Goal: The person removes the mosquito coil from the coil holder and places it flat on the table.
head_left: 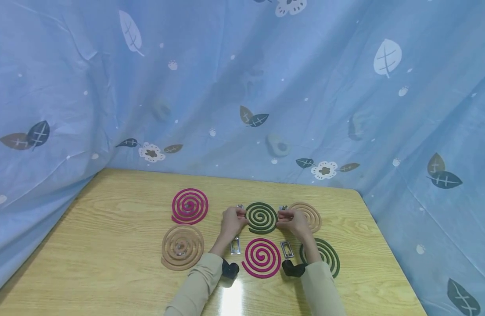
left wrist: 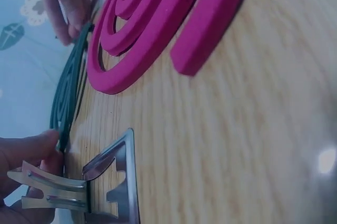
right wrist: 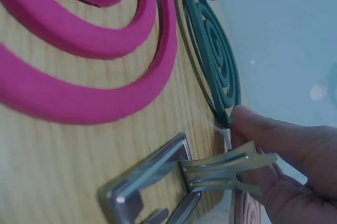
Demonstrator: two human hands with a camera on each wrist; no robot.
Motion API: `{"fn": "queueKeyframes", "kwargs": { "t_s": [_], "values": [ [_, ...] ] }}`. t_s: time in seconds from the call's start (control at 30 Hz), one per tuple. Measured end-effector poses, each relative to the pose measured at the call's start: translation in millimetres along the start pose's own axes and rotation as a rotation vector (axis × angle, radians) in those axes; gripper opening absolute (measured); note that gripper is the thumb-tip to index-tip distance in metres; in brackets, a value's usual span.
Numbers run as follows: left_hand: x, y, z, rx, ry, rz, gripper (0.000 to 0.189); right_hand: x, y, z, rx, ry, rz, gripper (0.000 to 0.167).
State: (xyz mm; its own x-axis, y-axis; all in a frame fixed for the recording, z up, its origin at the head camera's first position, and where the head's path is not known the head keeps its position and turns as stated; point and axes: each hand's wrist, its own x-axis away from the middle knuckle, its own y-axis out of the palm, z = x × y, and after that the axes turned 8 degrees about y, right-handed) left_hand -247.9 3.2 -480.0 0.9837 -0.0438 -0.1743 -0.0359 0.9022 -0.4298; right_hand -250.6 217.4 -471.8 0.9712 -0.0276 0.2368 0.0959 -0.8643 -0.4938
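A dark green mosquito coil (head_left: 260, 204) is held at opposite edges by both hands, toward the back of the table. My left hand (head_left: 231, 221) pinches its left rim, and my right hand (head_left: 295, 223) pinches the right rim. Both wrist views show the coil (left wrist: 66, 92) edge-on, with a shadow beside it on the wood. A magenta coil (head_left: 262, 257) lies flat nearer me. Flanking that one are two small metal coil stands, one on the left (left wrist: 129, 182) and one on the right (right wrist: 142, 182), each with an upturned forked tab.
At left, a magenta coil (head_left: 190, 189) lies behind a tan coil (head_left: 163, 250); metal shows through both. At right, a tan coil (head_left: 318, 219) sits behind a green coil (head_left: 336, 259), partly covered by my forearm. More metal pieces (head_left: 283, 208) show beside the hands. A blue curtain (head_left: 210, 87) hangs behind the table.
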Motion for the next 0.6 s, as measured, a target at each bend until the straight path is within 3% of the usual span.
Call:
{"fn": "queueKeyframes", "kwargs": {
  "t_s": [0.27, 0.43, 0.6],
  "values": [
    [2.1, -5.0, 2.3, 0.038, 0.083, 0.038, 0.021, 6.8, -2.5, -2.1, -0.16, -0.062, -0.012, 0.042],
    [7.0, -14.8, 9.5, 0.137, 0.17, -0.03, 0.023, 17.5, -1.7, -6.1, -0.194, -0.162, -0.011, 0.04],
    [16.0, -26.3, 19.3, 0.165, 0.22, -0.091, 0.024, 34.1, 2.7, -9.4, -0.241, -0.218, -0.008, 0.038]
  ]
}}
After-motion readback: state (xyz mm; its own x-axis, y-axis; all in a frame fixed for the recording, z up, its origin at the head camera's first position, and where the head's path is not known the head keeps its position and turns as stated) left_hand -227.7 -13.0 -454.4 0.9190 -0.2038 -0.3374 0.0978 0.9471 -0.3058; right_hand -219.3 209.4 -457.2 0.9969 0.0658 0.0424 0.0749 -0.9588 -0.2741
